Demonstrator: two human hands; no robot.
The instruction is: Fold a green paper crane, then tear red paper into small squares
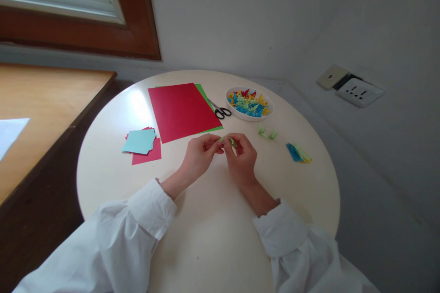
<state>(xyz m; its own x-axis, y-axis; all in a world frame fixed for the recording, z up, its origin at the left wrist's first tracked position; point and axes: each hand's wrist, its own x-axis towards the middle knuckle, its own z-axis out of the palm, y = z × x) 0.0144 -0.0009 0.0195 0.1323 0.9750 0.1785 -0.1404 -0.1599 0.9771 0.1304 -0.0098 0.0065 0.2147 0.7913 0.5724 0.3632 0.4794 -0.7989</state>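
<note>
Both of my hands are closed at the fingertips on one small piece of green paper, held between them just above the middle of the round white table. My left hand pinches it from the left, thumb against forefinger, and my right hand grips it from the right with the fingers curled; the piece is too small and too covered for me to tell its exact shape. Beyond my left hand lies a big red sheet, flat on top of a green sheet whose edges show along its right and near sides. Black-handled scissors lie at the right of those sheets, their handles near a shallow white dish filled with little folded paper shapes in blue, green, yellow and red. Two pale green folded pieces sit on the tabletop between that dish and my right hand's side, and farther right is a loose bunch of blue, green and yellow strips. Well to the left of my hands, a pile of small paper squares has light blue on top and red beneath, the squares turned at different angles.
</note>
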